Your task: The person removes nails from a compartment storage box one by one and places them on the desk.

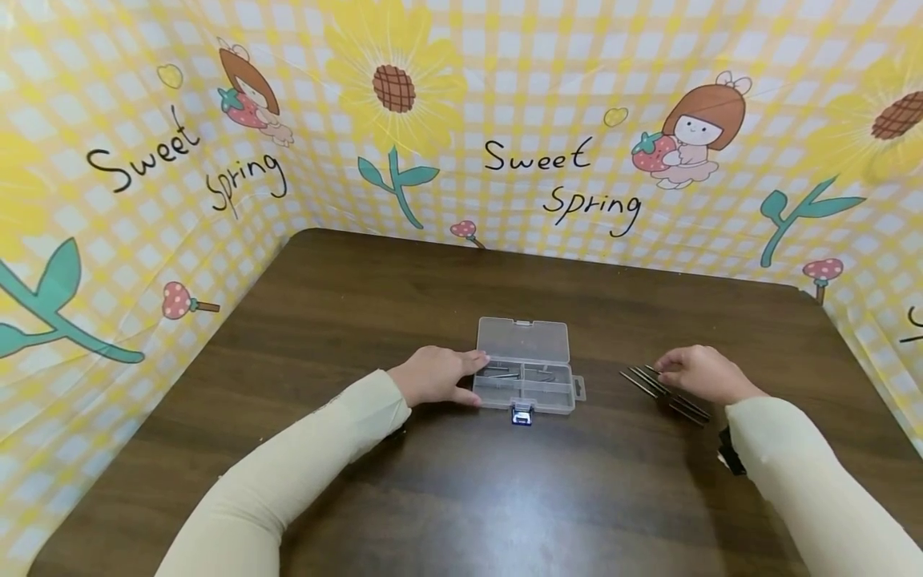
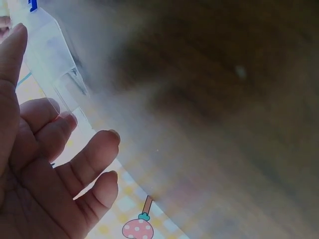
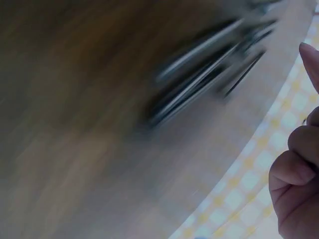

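Note:
A clear plastic compartment box (image 1: 497,394) lies on the table with its lid raised and tilted back; thin metal pieces lie in its rear compartments. At the box's left end, my left hand (image 1: 438,375) holds it between thumb and fingers. In the left wrist view, the ring and little fingers (image 2: 102,154) stay loosely bent away from it. My right hand (image 1: 703,374) hovers over a group of thin metal rods (image 1: 642,383), fingertips close to their far ends. In the right wrist view, the rods (image 3: 194,84) lie apart from the partly curled fingers (image 3: 294,169).
The box has a blue-edged front latch (image 1: 522,414) hanging down and a hanging tab (image 1: 580,389) at its right end. Brown wood-grain covers the table (image 1: 375,280). A yellow checked cloth (image 1: 461,184) with printed flowers and lettering stands around the back and sides.

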Tool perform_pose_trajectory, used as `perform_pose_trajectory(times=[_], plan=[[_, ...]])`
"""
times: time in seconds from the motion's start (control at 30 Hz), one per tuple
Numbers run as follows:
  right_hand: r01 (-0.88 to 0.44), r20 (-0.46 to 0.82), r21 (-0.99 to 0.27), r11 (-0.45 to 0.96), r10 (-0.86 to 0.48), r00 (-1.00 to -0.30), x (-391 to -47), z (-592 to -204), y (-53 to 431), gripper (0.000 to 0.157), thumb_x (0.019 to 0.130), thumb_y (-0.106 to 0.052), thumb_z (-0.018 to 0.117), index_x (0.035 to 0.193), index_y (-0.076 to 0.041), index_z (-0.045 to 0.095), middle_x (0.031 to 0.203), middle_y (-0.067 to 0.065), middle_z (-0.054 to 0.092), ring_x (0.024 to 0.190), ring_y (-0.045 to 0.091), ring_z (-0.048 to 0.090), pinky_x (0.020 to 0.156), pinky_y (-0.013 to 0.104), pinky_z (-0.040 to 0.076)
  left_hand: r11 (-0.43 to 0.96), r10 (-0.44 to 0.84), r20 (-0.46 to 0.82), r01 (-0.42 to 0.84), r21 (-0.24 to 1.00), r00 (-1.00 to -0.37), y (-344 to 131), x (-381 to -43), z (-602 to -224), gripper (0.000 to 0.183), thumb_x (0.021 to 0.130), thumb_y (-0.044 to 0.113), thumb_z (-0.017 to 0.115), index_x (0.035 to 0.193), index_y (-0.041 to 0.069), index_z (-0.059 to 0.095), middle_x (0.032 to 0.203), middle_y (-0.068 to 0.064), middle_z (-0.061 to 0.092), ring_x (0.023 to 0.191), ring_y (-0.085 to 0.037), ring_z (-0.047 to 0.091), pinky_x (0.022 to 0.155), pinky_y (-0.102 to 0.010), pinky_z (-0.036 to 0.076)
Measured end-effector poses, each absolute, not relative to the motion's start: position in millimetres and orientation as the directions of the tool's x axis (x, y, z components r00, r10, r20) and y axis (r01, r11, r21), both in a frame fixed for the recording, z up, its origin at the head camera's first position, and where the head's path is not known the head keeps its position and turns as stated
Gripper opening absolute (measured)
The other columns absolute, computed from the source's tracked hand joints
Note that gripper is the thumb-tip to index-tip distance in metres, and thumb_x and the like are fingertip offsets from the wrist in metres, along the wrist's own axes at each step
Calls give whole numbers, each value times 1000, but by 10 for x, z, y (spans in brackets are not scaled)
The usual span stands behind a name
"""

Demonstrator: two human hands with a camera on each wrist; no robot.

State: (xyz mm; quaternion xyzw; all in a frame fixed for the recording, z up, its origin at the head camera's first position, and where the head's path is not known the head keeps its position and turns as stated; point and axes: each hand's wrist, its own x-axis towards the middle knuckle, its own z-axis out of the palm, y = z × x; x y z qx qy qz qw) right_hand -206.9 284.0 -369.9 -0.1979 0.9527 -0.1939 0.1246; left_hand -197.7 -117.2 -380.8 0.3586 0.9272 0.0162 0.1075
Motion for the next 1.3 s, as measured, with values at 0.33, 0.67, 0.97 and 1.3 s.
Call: perform_pose_trajectory(times=[0.33,0.67,0.97,1.3], plan=[[-427,-131,-429,796,-523,-842,-2376,-3666,2017,18,90,-9,62,103,-1,71,102,13,70,97,32,64,82,49,49,762,646,-192,639,108,-738,-1212,-1972,-3859,73,85,52,64,144,11,46,146,-2,44,119,-21,56,80,-37,51],[-482,-201,-421,768,-597,-777,-2496,-3554,1280,18,88,-5,61,102,-8,73,112,12,68,98,26,64,79,42,51,764,643,-203,636,108,-739,-1162,-1950,-3835,73,86,51,64,144,13,45,146,-1,43,117,-21,58,81,-37,50],[-591,-302,-316,742,-669,-679,-2500,-3487,818,17,83,-7,64,95,-13,75,103,3,69,96,21,63,80,40,51,757,651,-184,645,100,-736,-1203,-1963,-3854,73,86,53,63,144,12,46,146,-2,44,108,-21,62,76,-36,52],[-663,-382,-154,733,-663,-644,-2420,-3532,651,17,83,-8,67,97,-14,76,99,0,70,91,18,63,79,41,51,750,661,-174,652,114,-730,-1212,-1970,-3851,72,86,51,64,143,12,46,146,-2,43,109,-22,62,70,-36,52]])
